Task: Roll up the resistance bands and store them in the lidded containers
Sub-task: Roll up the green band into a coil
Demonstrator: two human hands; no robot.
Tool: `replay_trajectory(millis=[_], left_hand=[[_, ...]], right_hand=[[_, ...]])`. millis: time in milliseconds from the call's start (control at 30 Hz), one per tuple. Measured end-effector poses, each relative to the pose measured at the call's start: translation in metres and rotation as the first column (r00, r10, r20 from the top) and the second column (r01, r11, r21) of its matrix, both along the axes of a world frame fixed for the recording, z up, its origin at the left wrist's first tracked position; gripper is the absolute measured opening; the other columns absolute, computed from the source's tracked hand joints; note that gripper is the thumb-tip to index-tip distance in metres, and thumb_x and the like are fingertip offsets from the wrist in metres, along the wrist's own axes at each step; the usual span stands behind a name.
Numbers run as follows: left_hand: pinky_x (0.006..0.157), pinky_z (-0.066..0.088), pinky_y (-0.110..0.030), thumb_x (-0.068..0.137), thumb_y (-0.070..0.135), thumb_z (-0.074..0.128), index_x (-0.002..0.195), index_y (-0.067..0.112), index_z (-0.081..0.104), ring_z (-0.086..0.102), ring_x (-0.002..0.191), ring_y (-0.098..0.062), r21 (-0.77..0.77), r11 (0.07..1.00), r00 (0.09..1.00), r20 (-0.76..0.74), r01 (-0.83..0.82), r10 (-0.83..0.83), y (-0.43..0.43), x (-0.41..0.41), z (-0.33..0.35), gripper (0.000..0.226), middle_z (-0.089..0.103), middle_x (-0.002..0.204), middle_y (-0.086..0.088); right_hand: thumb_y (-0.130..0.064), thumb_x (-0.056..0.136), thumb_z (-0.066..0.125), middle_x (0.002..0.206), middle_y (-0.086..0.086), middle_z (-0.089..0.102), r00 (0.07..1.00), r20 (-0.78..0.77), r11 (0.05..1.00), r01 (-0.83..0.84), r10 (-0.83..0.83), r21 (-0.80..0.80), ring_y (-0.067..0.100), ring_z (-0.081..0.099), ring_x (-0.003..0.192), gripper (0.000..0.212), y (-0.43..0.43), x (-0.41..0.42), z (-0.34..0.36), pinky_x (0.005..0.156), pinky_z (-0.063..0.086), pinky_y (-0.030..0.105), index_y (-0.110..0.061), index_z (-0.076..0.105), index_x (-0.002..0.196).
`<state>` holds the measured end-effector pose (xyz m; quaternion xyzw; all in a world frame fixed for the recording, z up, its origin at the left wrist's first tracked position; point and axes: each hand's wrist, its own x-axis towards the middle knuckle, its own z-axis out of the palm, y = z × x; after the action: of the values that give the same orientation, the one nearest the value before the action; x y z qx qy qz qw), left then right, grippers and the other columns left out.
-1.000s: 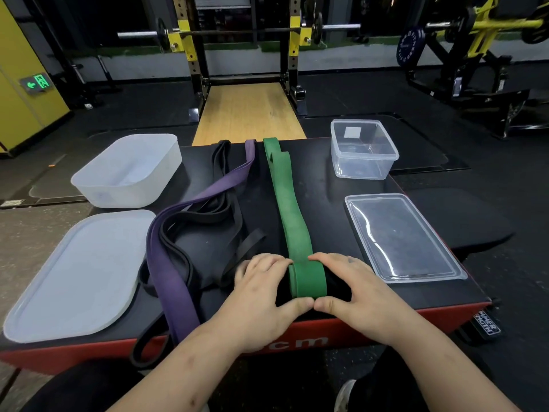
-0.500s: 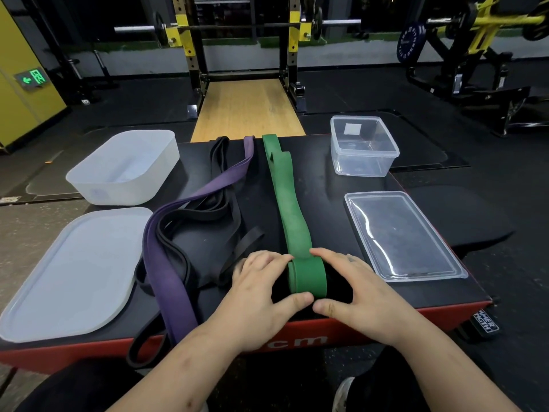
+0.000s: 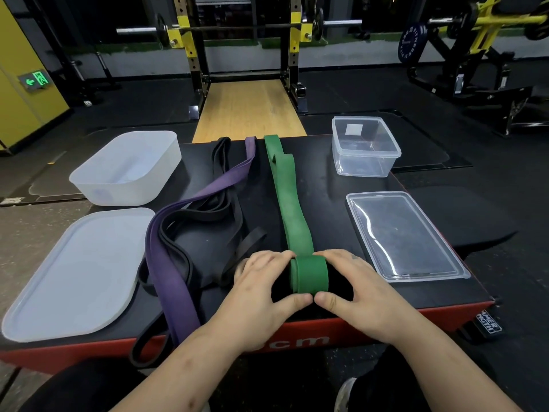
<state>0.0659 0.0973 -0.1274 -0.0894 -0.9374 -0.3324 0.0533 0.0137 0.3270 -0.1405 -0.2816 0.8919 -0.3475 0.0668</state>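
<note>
The left hand (image 3: 261,289) and the right hand (image 3: 356,289) are curling around the rolled end of the green band (image 3: 289,209) at 6 o'clock on the black box top (image 3: 320,188), with the thumbs close together. The rest of the band is lying flat toward 12 o'clock. The clear container (image 3: 362,165) is sitting at 2 o'clock.

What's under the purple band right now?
Black bands pass under the purple band near the far end and again near the front, emerging on its left side. The box top lies below. How the black loops run beneath it is covered.
</note>
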Motion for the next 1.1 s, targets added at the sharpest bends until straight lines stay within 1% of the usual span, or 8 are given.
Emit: replay_trajectory(millis=[100,300,400,567,700,900,1033,1100], left_hand=[[0.107,0.006,-0.003,0.087,0.063,0.064,0.151,0.028,0.043,0.007,0.127,0.029,0.009,1.000,1.000,-0.018,-0.020,0.020,-0.0010,-0.0017,-0.0028,0.075,0.032,0.132,0.030],[0.117,0.011,-0.022,0.091,0.064,0.058,0.153,0.033,0.035,0.001,0.123,0.031,-0.019,1.000,1.000,0.007,0.012,-0.012,0.0003,0.0008,-0.0003,0.073,0.026,0.135,0.031],[0.120,0.017,-0.027,0.079,0.075,0.060,0.146,0.036,0.044,0.012,0.134,0.020,0.006,1.000,1.000,-0.027,0.013,-0.013,-0.0002,0.0000,-0.0025,0.078,0.035,0.135,0.031],[0.120,0.017,-0.028,0.074,0.080,0.055,0.142,0.038,0.047,0.014,0.133,0.018,-0.009,1.000,0.999,-0.043,0.014,-0.015,0.0003,0.0006,-0.0047,0.081,0.035,0.131,0.033],[0.119,0.014,-0.025,0.074,0.071,0.068,0.148,0.037,0.041,0.010,0.131,0.024,-0.006,1.000,0.999,-0.035,0.020,-0.020,-0.0004,-0.0007,-0.0061,0.085,0.029,0.128,0.043],[0.119,0.020,-0.027,0.078,0.071,0.067,0.144,0.032,0.050,0.022,0.137,0.009,0.030,1.000,0.999,-0.033,0.000,0.001,-0.0014,-0.0027,-0.0048,0.078,0.039,0.134,0.029],[0.121,0.019,-0.031,0.077,0.079,0.056,0.144,0.032,0.048,0.020,0.138,0.009,-0.006,1.000,0.999,-0.027,0.023,-0.023,-0.0011,-0.0022,-0.0053,0.081,0.038,0.135,0.028],[0.121,0.016,-0.029,0.079,0.076,0.059,0.147,0.036,0.042,0.013,0.136,0.016,-0.031,0.999,0.999,-0.035,0.037,-0.038,-0.0001,-0.0008,-0.0058,0.082,0.034,0.136,0.030]], right_hand=[[-0.075,0.083,0.060,0.150,-0.035,0.038,1.000,0.028,1.000,0.000,-0.001,0.023,0.009,0.032,0.147,0.075,0.0002,-0.0005,-0.0008,0.121,0.032,0.046,-0.061,0.027,0.150],[-0.074,0.085,0.058,0.144,-0.035,0.044,1.000,-0.013,1.000,0.028,-0.028,-0.009,0.005,0.039,0.141,0.065,0.0003,-0.0002,-0.0023,0.117,0.038,0.044,-0.055,0.039,0.144],[-0.076,0.083,0.056,0.142,-0.042,0.038,0.999,-0.015,0.999,0.036,-0.036,-0.019,0.004,0.036,0.144,0.063,0.0018,0.0005,-0.0041,0.120,0.035,0.042,-0.059,0.041,0.141],[-0.076,0.084,0.055,0.136,-0.043,0.041,1.000,-0.022,0.999,0.009,-0.010,-0.033,-0.001,0.040,0.138,0.046,0.0012,0.0014,0.0013,0.115,0.039,0.038,-0.072,0.038,0.127],[-0.073,0.088,0.054,0.132,-0.037,0.047,1.000,-0.018,0.998,0.015,-0.016,-0.063,0.001,0.046,0.131,0.039,-0.0044,0.0024,0.0053,0.110,0.043,0.040,-0.070,0.042,0.125],[-0.081,0.081,0.059,0.149,-0.035,0.041,0.999,0.030,1.000,-0.026,0.026,0.002,0.002,0.030,0.148,0.079,0.0035,0.0006,0.0028,0.124,0.028,0.042,-0.059,0.029,0.151],[-0.076,0.085,0.060,0.143,-0.034,0.047,0.999,0.009,0.999,-0.033,0.033,-0.015,0.002,0.039,0.142,0.067,0.0024,0.0001,0.0040,0.119,0.035,0.044,-0.053,0.042,0.145],[-0.071,0.087,0.060,0.141,-0.031,0.049,1.000,-0.003,0.999,-0.022,0.022,-0.044,0.005,0.043,0.139,0.062,0.0041,0.0005,0.0019,0.115,0.039,0.043,-0.049,0.046,0.144]])
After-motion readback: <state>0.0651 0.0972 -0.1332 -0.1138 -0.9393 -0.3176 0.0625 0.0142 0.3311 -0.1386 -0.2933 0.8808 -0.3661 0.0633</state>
